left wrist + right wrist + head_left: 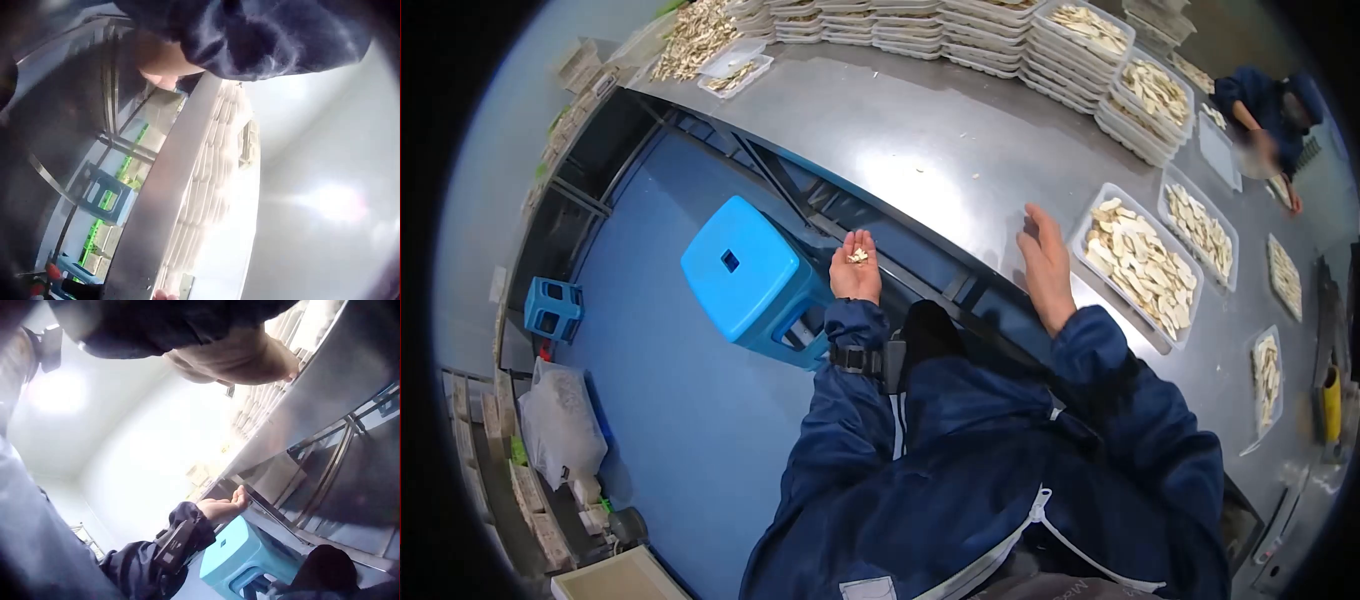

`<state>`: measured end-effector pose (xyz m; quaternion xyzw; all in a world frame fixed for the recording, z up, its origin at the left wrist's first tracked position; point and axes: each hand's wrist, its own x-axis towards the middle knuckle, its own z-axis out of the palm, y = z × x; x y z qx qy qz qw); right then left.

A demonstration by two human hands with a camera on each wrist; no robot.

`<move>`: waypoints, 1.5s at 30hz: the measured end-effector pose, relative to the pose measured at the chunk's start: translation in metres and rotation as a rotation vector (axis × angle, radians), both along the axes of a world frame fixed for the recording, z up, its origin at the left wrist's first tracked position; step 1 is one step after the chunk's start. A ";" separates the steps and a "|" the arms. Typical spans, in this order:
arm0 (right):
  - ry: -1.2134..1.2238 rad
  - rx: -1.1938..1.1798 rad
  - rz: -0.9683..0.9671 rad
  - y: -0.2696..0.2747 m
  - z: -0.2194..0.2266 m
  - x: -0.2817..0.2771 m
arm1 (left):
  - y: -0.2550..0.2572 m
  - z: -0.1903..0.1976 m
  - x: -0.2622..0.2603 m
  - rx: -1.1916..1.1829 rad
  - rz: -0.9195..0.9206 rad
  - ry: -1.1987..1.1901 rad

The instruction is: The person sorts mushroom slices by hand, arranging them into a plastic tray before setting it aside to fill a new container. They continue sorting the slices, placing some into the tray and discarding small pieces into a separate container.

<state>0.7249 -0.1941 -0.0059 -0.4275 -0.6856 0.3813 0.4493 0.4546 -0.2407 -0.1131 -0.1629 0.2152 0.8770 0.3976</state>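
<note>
My left hand (857,278) is held palm up beyond the table's front edge, its fingers extended. A few small pale dried slices (859,256), which look like mushroom pieces, lie loose on it. My right hand (1048,270) is over the front edge of the steel table (880,130), fingers loosely extended and holding nothing. Just right of it stands a clear plastic tray (1090,215) filled with larger pale slices (1140,262). In the right wrist view the left hand (224,509) shows from the side, palm upward, above the blue stool (240,550).
Stacked filled trays (1065,65) line the table's back, with a loose heap of slices (695,40) at far left. More filled trays (1200,228) stand at right. Another person (1262,115) works at the far right corner. A blue stool (745,265) stands left of my left hand.
</note>
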 end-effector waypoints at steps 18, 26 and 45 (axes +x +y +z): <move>0.196 -0.294 0.433 0.015 0.012 -0.199 | 0.051 0.011 -0.012 0.082 -0.036 -0.067; -0.131 0.149 0.529 -0.030 0.079 -0.122 | 0.007 0.017 -0.020 0.225 -0.032 -0.241; -0.537 0.322 0.478 -0.032 0.036 0.071 | -0.032 0.028 -0.146 0.502 -0.149 0.226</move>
